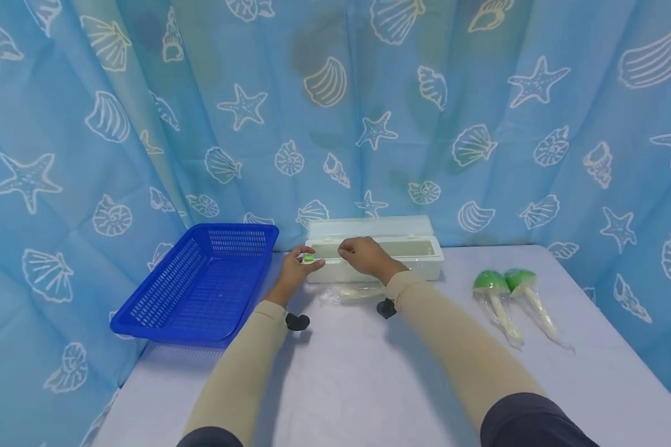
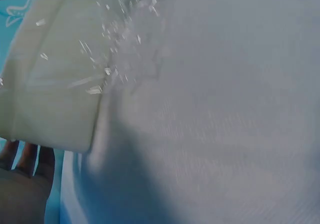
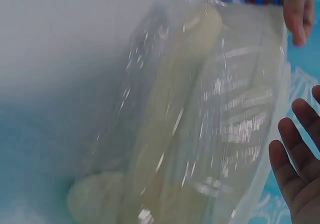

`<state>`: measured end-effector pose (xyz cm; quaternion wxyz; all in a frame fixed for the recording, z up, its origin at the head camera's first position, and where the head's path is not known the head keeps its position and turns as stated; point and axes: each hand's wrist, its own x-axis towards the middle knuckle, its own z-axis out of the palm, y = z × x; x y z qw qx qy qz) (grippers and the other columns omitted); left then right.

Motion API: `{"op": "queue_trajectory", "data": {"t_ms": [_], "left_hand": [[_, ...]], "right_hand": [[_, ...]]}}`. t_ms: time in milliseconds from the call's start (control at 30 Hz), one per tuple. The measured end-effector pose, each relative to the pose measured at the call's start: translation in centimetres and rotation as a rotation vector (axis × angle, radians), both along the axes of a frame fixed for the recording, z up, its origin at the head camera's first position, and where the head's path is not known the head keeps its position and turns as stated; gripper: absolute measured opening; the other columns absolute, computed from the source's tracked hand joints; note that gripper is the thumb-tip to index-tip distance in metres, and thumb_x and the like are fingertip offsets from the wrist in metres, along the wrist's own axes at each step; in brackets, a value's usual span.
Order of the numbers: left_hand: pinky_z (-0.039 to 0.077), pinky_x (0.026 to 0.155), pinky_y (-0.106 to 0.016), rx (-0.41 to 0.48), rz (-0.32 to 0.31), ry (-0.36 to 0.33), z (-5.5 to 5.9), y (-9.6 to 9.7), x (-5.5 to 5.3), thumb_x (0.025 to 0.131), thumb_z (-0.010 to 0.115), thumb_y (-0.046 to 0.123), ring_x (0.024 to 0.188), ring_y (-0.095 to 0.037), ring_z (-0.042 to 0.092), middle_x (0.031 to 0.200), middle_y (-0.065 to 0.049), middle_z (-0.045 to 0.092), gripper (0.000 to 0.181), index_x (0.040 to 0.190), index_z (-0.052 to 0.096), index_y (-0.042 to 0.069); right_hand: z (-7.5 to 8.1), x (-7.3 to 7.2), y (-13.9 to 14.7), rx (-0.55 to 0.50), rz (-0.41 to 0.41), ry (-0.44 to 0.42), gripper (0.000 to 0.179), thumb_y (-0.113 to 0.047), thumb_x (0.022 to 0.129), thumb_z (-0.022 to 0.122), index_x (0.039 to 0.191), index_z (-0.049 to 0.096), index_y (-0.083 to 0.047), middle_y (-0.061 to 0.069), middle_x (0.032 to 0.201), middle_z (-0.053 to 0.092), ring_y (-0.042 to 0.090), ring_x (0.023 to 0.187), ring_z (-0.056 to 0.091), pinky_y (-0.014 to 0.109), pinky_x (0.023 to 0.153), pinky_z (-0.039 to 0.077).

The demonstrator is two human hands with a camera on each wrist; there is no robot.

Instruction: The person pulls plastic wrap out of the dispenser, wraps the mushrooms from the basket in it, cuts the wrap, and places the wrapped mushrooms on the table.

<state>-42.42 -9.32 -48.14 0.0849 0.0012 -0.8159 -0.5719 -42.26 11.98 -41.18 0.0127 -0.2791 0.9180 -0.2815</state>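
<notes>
Worktop draped in pale cloth. Blue basket set at left. White box placed at rear centre, lid raised. Wrapped pale item laid just before box. Left hand: small green piece pinched by fingers at box's left end. Right hand rested on box rim, fingers relaxed, nothing held.

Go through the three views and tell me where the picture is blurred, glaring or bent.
Head view: sharp and evenly lit, wide-lens bending of the curtain at the edges, soft arm shadows on the table. Left wrist view: too close, the white box is smeared and a dark shadow crosses the cloth. Right wrist view: out of focus, with bright glints on the clear plastic wrap.
</notes>
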Motion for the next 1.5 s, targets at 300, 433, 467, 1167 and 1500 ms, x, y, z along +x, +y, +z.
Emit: {"op": "queue_trajectory", "data": {"t_ms": [300,433,467,1167,1500], "left_hand": [[0.033,0.105,-0.054,0.001,-0.061,0.084,-0.6,-0.1,-0.7,0.075,0.085,0.012,0.127,-0.034,0.043,0.119,-0.014,0.055,0.033,0.096,0.062,0.002],[0.035,0.102,-0.055,-0.087,-0.069,0.111,-0.6,-0.3,-0.5,0.076,0.084,0.01,0.121,-0.035,0.048,0.115,-0.013,0.057,0.028,0.095,0.064,0.003],[0.037,0.1,-0.054,-0.121,-0.076,0.126,-0.6,-0.4,-0.5,0.077,0.083,0.008,0.118,-0.034,0.049,0.113,-0.013,0.058,0.027,0.095,0.065,0.003],[0.039,0.098,-0.054,-0.231,-0.156,0.192,-1.3,-0.9,-1.5,0.078,0.081,0.006,0.112,-0.028,0.051,0.111,-0.011,0.06,0.023,0.097,0.068,0.005],[0.04,0.093,-0.047,-0.15,-0.109,0.146,-0.7,-1.3,-1.1,0.076,0.085,0.019,0.102,-0.025,0.05,0.102,-0.008,0.057,0.031,0.09,0.06,0.008]], "right_hand": [[-0.1,0.4,-3.5,0.282,0.133,0.166,0.038,-0.007,0.103,0.04,0.136,0.057,-0.016,0.007,0.12,0.061,0.024,0.109,0.059,0.038,0.095,0.045],[-0.6,0.8,-5.0,0.435,0.13,0.256,0.052,-0.007,0.099,0.047,0.147,0.044,-0.027,0.007,0.114,0.06,0.025,0.098,0.059,0.038,0.084,0.049],[-0.7,0.9,-5.3,0.465,0.123,0.268,0.055,-0.008,0.098,0.048,0.148,0.042,-0.029,0.007,0.112,0.059,0.025,0.096,0.058,0.038,0.08,0.05],[-2.2,0.3,-6.2,0.592,0.027,0.346,0.059,-0.02,0.097,0.055,0.151,0.034,-0.032,0.006,0.121,0.058,0.027,0.103,0.057,0.044,0.081,0.05],[-2.1,-0.8,-2.9,0.534,0.038,0.386,0.029,-0.01,0.096,0.054,0.124,0.056,-0.019,0.004,0.108,0.061,0.025,0.094,0.057,0.046,0.083,0.049]]}}
